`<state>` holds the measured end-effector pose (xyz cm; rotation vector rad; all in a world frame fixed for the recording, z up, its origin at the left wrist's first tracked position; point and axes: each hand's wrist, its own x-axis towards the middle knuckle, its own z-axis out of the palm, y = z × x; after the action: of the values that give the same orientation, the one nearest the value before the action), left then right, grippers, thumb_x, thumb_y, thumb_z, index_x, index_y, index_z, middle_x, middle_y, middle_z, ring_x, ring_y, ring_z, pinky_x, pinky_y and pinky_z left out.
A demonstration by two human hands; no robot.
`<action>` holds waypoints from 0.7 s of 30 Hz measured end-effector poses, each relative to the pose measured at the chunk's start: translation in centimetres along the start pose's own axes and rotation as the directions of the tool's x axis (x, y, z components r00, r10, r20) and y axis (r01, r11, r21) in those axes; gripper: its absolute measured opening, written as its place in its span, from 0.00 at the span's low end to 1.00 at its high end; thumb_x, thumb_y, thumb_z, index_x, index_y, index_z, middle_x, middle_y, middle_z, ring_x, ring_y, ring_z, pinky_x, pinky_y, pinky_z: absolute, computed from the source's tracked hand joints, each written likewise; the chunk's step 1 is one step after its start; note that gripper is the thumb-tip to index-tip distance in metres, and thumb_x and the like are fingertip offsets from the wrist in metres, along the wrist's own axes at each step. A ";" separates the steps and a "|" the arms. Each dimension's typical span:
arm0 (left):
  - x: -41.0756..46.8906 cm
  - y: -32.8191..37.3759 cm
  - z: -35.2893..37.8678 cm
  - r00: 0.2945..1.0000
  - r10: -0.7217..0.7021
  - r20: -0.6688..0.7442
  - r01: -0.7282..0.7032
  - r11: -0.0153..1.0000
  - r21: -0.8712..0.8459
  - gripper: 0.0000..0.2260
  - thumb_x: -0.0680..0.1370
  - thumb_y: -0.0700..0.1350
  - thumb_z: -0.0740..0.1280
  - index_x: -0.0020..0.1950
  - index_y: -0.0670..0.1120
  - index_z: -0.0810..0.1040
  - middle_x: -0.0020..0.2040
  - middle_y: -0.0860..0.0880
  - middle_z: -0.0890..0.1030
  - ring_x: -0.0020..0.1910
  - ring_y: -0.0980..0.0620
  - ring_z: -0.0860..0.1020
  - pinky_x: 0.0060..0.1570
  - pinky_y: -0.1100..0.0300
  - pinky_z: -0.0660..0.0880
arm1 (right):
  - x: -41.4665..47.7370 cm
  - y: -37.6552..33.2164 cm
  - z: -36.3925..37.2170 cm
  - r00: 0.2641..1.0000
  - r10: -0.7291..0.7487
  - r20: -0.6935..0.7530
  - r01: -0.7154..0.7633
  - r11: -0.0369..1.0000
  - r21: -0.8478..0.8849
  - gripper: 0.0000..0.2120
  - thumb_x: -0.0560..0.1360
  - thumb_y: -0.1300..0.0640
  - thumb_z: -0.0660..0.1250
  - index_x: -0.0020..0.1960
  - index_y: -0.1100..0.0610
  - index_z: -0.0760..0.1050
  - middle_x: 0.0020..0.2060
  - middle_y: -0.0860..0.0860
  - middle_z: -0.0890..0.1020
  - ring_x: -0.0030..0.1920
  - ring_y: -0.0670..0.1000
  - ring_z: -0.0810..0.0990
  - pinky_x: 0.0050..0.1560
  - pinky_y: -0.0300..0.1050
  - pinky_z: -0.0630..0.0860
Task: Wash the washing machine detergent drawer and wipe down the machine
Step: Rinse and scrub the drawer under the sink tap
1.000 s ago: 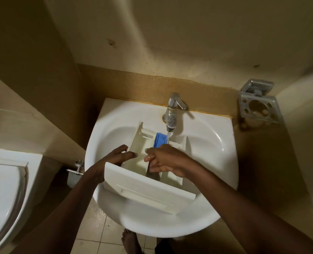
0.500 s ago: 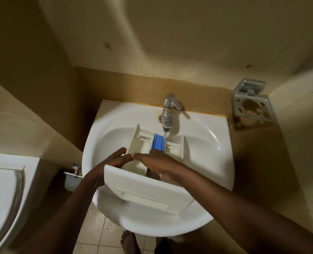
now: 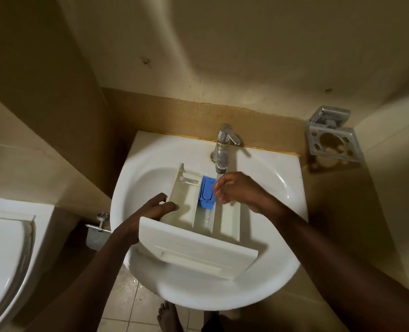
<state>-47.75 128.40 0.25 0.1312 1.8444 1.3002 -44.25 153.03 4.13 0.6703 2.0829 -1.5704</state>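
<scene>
The left hand grips the drawer wall; right hand, blurred under the tap, grip unclear.

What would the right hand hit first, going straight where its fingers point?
The blue insert in the detergent drawer; fingertips of the right hand look nearly on its edge, depth unclear.

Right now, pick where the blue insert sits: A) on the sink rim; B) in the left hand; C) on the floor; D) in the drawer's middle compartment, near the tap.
D: the blue insert sits in the middle channel of the detergent drawer, just below the spout of the tap.
</scene>
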 end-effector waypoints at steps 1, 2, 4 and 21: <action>0.1 0.1 -0.3 0.999 -0.034 0.000 0.034 0.999 -0.031 0.23 0.65 0.57 0.71 0.53 0.43 0.75 0.43 0.49 0.72 0.39 0.57 0.71 0.43 0.65 0.73 | 0.8 0.1 -0.5 0.998 0.048 -0.043 -0.037 0.974 0.222 0.06 0.77 0.67 0.63 0.45 0.62 0.78 0.40 0.58 0.82 0.38 0.52 0.81 0.42 0.42 0.79; 0.1 0.3 -0.5 0.997 -0.076 -0.013 0.076 0.996 -0.050 0.27 0.63 0.58 0.73 0.53 0.42 0.75 0.47 0.41 0.75 0.42 0.49 0.74 0.47 0.54 0.74 | 1.4 0.3 -0.8 0.994 0.105 -0.032 -0.078 0.883 0.463 0.06 0.78 0.67 0.62 0.47 0.64 0.77 0.41 0.58 0.82 0.40 0.53 0.81 0.44 0.42 0.80; 0.3 0.4 -1.3 0.992 -0.120 -0.022 0.119 0.991 -0.065 0.26 0.66 0.58 0.74 0.55 0.42 0.74 0.50 0.36 0.77 0.44 0.44 0.75 0.48 0.50 0.71 | 2.3 0.4 -1.0 0.986 0.166 -0.005 -0.106 0.650 0.752 0.07 0.78 0.68 0.59 0.50 0.67 0.76 0.43 0.60 0.81 0.43 0.55 0.82 0.47 0.43 0.82; 0.4 1.7 -2.5 0.993 -0.110 -0.034 0.112 0.992 0.057 0.32 0.61 0.63 0.72 0.55 0.42 0.72 0.46 0.37 0.76 0.41 0.47 0.76 0.42 0.53 0.73 | -3.4 -0.2 5.0 0.943 -0.183 0.280 0.324 0.703 -0.633 0.17 0.75 0.65 0.58 0.54 0.52 0.83 0.54 0.48 0.82 0.54 0.48 0.78 0.51 0.39 0.74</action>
<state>-50.33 127.53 1.64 0.0396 1.8898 1.1779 -41.40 147.80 5.13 -0.0464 2.4266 -0.8146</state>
